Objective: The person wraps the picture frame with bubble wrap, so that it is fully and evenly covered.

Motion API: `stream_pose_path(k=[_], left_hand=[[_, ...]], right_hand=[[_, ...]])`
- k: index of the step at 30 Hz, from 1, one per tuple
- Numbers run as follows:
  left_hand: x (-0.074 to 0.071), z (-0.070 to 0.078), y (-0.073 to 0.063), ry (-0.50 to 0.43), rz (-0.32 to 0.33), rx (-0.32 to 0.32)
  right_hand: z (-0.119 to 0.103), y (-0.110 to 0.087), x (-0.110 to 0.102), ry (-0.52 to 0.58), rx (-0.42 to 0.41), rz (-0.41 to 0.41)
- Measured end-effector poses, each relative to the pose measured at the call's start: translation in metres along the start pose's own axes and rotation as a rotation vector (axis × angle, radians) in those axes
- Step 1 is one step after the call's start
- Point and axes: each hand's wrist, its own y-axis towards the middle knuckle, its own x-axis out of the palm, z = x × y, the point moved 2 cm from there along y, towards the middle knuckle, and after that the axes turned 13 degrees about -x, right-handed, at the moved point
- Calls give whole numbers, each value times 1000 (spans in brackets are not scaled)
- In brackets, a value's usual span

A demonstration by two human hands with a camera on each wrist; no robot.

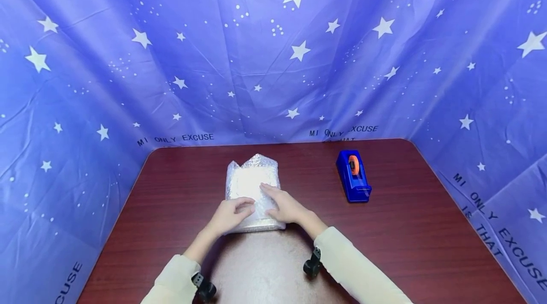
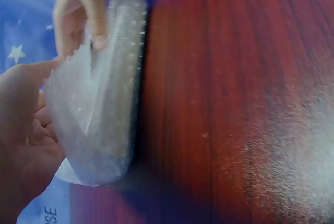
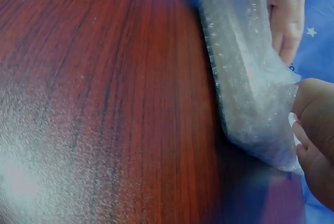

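A flat, box-shaped package in clear bubble wrap (image 1: 252, 178) lies on the table, its top bright with glare. My left hand (image 1: 231, 215) is at the near left of the package, with thumb and fingers bent around a raised fold of the wrap. On the right side, my right hand (image 1: 288, 205) rests over the top with fingers extended and thumb apart. Both wrist views show loose wrap (image 2: 78, 93) standing up between the hands. The item inside the wrap (image 3: 235, 51) looks pale and thick-edged; its kind cannot be made out.
A blue tape dispenser (image 1: 354, 178) with an orange-cored roll stands to the right of the package. The dark red wood-grain table (image 1: 171, 199) is bordered by blue star-printed curtains (image 1: 256, 57) at the back and sides.
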Motion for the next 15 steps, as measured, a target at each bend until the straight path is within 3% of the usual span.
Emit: stream_pose_path(k=[3,6,11,15], left_hand=[[3,2,-4,172,48,123],[6,5,-6,255,72,178],[8,9,-8,304,99,186],[9,10,-11,296,103,152]], right_hand=[[0,-2,-4,-18,-17,-2],[-2,-4,-11,-4,-36,-28],[-8,-6,-15,43,-33,-85],[-8,-7,-9,-27,-12,-98]])
